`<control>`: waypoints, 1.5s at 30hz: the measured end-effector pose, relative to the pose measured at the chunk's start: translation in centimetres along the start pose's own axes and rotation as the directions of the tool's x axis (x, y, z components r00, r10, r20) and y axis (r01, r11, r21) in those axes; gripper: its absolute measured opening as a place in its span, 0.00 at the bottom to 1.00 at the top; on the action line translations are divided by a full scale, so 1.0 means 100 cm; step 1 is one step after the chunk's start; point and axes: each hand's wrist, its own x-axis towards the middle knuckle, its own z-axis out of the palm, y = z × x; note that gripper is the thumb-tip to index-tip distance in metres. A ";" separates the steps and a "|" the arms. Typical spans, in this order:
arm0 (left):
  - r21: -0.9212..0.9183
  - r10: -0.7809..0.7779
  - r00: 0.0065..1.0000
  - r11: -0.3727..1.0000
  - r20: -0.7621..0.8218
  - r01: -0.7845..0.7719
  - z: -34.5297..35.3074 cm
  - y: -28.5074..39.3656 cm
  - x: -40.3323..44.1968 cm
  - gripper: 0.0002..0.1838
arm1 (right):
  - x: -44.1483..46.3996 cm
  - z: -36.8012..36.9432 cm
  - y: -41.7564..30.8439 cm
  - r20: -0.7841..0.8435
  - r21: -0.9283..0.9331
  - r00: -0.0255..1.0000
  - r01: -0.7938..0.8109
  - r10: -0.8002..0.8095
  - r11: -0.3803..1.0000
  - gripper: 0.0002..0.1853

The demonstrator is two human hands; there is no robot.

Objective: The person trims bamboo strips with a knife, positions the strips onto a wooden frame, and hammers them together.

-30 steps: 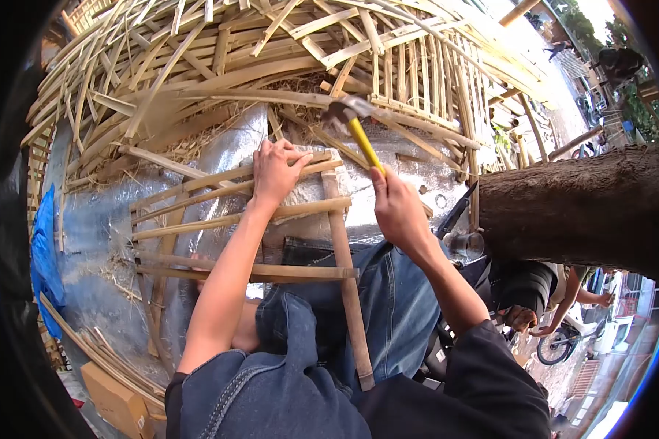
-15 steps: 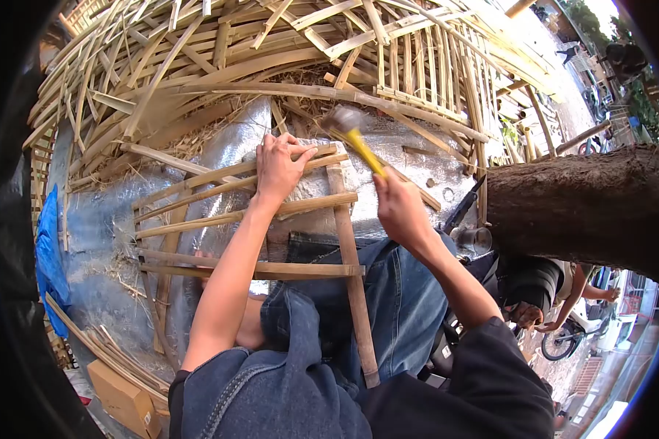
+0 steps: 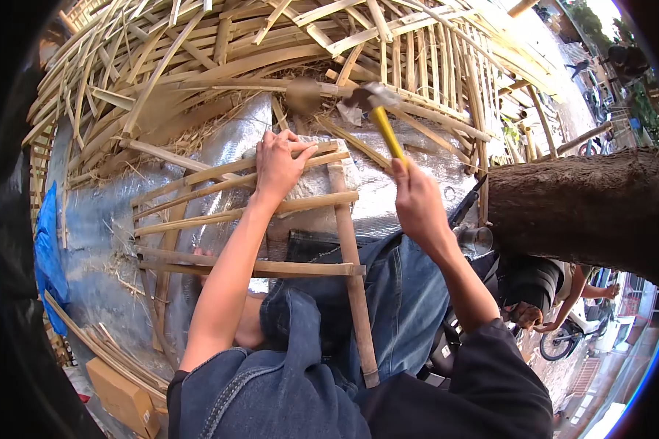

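Note:
My right hand (image 3: 422, 201) is closed round the yellow handle of a hammer (image 3: 390, 135). The hammer's metal head is raised up and to the right of the frame, slightly blurred. A ladder-like frame (image 3: 350, 241) of bamboo slats lies across my lap. At its far end, my left hand (image 3: 279, 164) is closed on the top bamboo slat (image 3: 227, 170), thumb along the slat's end. Whether anything small is pinched between those fingers I cannot make out. Under that corner sits a pale stone-like block (image 3: 351, 174).
Bamboo strips (image 3: 285, 66) are heaped beyond the silvery sheet (image 3: 117, 241). A tree trunk (image 3: 578, 212) juts in from the right, with a clear glass (image 3: 476, 238) beside it. At left are a blue tarp (image 3: 50, 256) and a cardboard box (image 3: 124, 395). Another person (image 3: 542, 293) is at lower right.
My right hand and the hammer have moved to the right, and the hammer head is higher, away from the slats. My left hand and the bamboo frame have stayed nearly still.

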 end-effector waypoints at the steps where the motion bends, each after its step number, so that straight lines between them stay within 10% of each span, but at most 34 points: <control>1: -0.003 0.001 1.000 1.000 0.002 -0.001 -0.002 0.001 0.000 0.13 | -0.004 -0.004 -0.005 -0.023 0.030 0.998 0.056 -0.055 0.998 0.17; 8: -0.008 0.014 1.000 1.000 0.007 -0.014 0.000 0.002 0.004 0.13 | 0.011 0.015 0.011 0.099 -0.234 0.994 0.069 -0.047 0.970 0.16; 13: -0.021 0.013 1.000 1.000 0.013 -0.013 0.000 0.001 0.002 0.13 | 0.002 0.005 0.003 0.037 -0.033 0.970 0.240 -0.239 0.970 0.18; 16: -0.010 0.009 1.000 1.000 0.010 -0.009 -0.001 0.001 0.002 0.12 | 0.017 0.025 0.024 0.142 -0.120 0.988 0.072 -0.055 0.990 0.16; 45: -0.019 0.025 1.000 1.000 0.004 -0.024 -0.001 0.002 0.002 0.12 | 0.014 0.026 0.025 0.104 -0.129 0.992 0.087 -0.074 0.988 0.18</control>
